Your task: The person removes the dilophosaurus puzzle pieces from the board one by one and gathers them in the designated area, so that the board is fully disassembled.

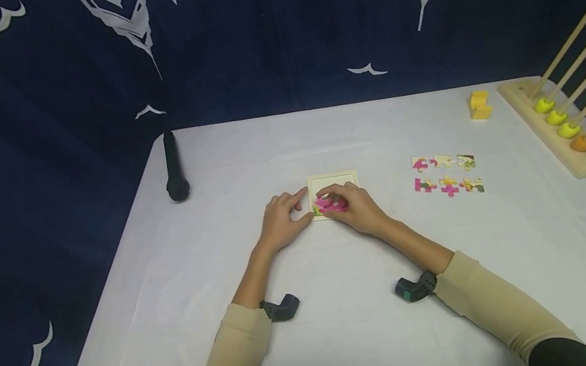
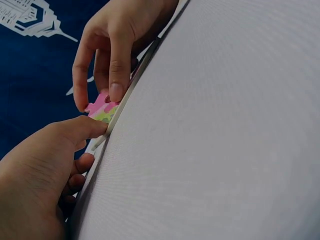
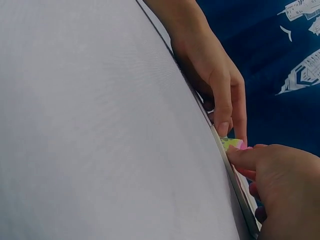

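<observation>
A small pale puzzle tray [image 1: 331, 178] lies in the middle of the white table with pink and green puzzle pieces [image 1: 322, 206] inside it. My left hand [image 1: 282, 220] rests at the tray's left side, thumb tip at the near corner and index fingertip farther up that edge. Over the tray's right part, my right hand [image 1: 359, 207] pinches a pink puzzle piece [image 2: 100, 103] between thumb and bent index finger, low over the tray. The fingers partly hide this piece. In the right wrist view, a green and pink piece [image 3: 231, 143] shows between both hands.
Several loose puzzle pieces [image 1: 444, 161] lie in two rows right of the tray. A wooden peg rack [image 1: 533, 130] with yellow and orange beads stands at the right edge, near a yellow block [image 1: 480, 105]. A dark microphone-shaped object [image 1: 174, 168] lies back left.
</observation>
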A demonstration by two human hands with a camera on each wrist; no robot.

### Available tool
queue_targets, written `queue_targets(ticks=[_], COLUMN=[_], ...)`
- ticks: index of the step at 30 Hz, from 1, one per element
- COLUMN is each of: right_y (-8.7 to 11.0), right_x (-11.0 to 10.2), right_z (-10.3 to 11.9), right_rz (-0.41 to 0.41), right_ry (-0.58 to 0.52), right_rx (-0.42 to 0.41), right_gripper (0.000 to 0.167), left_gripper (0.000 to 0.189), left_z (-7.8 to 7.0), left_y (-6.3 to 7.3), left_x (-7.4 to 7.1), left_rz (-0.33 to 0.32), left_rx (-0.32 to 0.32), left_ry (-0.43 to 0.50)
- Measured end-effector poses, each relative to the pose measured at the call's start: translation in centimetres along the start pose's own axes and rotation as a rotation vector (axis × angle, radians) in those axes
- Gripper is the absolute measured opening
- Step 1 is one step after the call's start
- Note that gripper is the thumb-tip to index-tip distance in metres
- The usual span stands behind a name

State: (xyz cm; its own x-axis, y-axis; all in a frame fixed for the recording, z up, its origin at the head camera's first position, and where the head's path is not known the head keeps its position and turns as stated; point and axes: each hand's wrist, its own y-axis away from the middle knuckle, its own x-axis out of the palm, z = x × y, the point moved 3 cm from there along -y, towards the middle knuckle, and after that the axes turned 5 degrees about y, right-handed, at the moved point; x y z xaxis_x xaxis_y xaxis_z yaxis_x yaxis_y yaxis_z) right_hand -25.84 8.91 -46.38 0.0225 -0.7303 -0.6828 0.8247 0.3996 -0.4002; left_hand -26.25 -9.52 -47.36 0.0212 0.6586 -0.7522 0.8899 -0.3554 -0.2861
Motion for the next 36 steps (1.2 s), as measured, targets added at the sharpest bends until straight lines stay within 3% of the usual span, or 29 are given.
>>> queue_targets(ticks=[14, 22, 27, 31, 36], right_y=[0.1, 0.2, 1.1, 2.6, 5.6], right_x=[0.0, -0.6, -3.0, -6.0, -8.3], right_z=[-0.3, -0.1, 1.6, 3.0, -0.4], right_rz=[-0.025, -0.068, -0.079, -0.084, -0.111], right_ry=[-0.078, -0.200, -0.259, -0.227, -0.147], right_rx=[-0.026, 0.017, 0.070, 0.115, 0.196], right_gripper=[0.033, 0.034, 0.034, 0.033, 0.033], left_gripper=[0.054, 0.054, 0.054, 0.054, 0.053], left_z=[0.0, 0.0, -0.2, -0.4, -0.3], left_y=[0.1, -0.1, -0.1, -0.1, -0.1], left_x=[0.0, 0.1, 0.1, 0.0, 0.0], left_rz=[0.011, 0.013, 0.020, 0.011, 0.007], left_rx=[-0.010, -0.008, -0.022, -0.023, -0.028], left_ry=[0.008, -0.008, -0.013, -0.006, -0.007])
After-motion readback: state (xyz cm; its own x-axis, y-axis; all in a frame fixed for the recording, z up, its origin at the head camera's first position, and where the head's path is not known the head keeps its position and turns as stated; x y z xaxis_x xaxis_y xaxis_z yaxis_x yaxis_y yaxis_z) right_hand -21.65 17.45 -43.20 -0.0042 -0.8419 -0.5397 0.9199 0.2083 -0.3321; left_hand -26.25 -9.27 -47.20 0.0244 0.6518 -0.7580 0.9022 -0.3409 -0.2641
